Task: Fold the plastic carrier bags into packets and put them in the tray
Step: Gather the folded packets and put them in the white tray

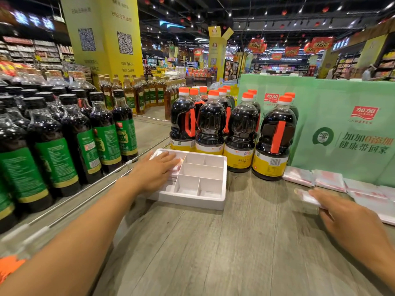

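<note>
A white divided tray (222, 197) sits on the wooden tabletop in front of the soy sauce bottles. My left hand (155, 170) lies flat with straight fingers over the tray's left compartment, pressing on folded white-and-pink bag packets (175, 167) there. At the right, my right hand (350, 218) reaches over a folded bag packet (307, 197) and its fingers touch it; the grip is blurred. More folded or flat white-and-pink carrier bags (329, 180) lie in a row along the right, below the green board.
Large soy sauce bottles with orange caps (241, 133) stand right behind the tray. A green display board (346, 129) rises at the back right. Dark bottles with green labels (64, 142) fill a lower shelf on the left. Wooden tabletop (224, 253) spreads in front.
</note>
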A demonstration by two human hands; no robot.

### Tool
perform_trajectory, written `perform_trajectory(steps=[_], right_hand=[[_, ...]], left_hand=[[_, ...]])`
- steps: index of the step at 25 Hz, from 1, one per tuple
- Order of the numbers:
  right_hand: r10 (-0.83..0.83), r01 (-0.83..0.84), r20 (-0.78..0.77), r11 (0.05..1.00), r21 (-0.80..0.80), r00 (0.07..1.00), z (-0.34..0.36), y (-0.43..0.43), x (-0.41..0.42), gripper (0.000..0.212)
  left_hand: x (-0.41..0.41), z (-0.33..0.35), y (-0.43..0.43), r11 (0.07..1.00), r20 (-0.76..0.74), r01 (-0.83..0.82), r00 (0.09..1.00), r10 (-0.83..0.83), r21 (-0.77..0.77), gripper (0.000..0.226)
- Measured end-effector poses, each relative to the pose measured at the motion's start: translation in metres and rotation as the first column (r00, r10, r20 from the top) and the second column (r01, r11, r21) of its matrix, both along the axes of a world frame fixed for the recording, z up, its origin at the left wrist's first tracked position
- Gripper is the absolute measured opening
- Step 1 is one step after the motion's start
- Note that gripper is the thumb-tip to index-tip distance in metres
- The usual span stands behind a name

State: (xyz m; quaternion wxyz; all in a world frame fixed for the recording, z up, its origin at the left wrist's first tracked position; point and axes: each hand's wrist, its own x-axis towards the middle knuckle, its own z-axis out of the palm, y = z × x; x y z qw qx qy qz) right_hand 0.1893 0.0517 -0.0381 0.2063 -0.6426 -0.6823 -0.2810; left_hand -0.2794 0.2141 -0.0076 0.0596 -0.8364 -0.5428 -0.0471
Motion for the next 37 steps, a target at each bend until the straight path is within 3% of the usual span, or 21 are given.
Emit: perform_trajectory(steps=[4, 10, 17, 23, 29, 37], right_hand=[[0.029, -0.029, -0.009, 1.0, 0.009, 1.0, 0.001, 0.0, -0.003, 0.059], [0.038, -0.038, -0.02, 0.999, 0.005, 0.999, 0.002, -0.001, -0.007, 0.061], [0.109, -0.109, -0.063, 0.994, 0.006, 0.992, 0.006, 0.004, -0.028, 0.06], [0.254, -0.252, -0.143, 0.967, 0.032, 0.957, 0.036, 0.055, -0.114, 0.031], [0.448, -0.441, -0.065, 0.892, 0.097, 0.892, 0.061, 0.123, -0.24, 0.019], [0.385, -0.381, 0.057, 0.922, -0.062, 0.921, 0.045, 0.173, -0.327, 0.024]], left_hand=[[0.002, -0.002, 0.004, 1.0, -0.065, -0.005, 0.998, 0.003, -0.017, 0.051], [-0.009, -0.011, 0.008, 0.995, 0.152, 0.048, 0.986, -0.061, 0.086, 0.047], [-0.021, -0.018, 0.007, 0.994, 0.436, 0.033, 0.896, -0.078, 0.109, 0.045], [-0.036, -0.022, 0.003, 0.997, 0.456, -0.048, 0.89, 0.014, 0.065, 0.058], [-0.042, -0.019, -0.001, 0.996, 0.49, -0.082, 0.87, 0.062, 0.02, 0.053], [-0.044, -0.014, -0.008, 0.996, 0.533, -0.087, 0.843, 0.071, 0.005, 0.051]])
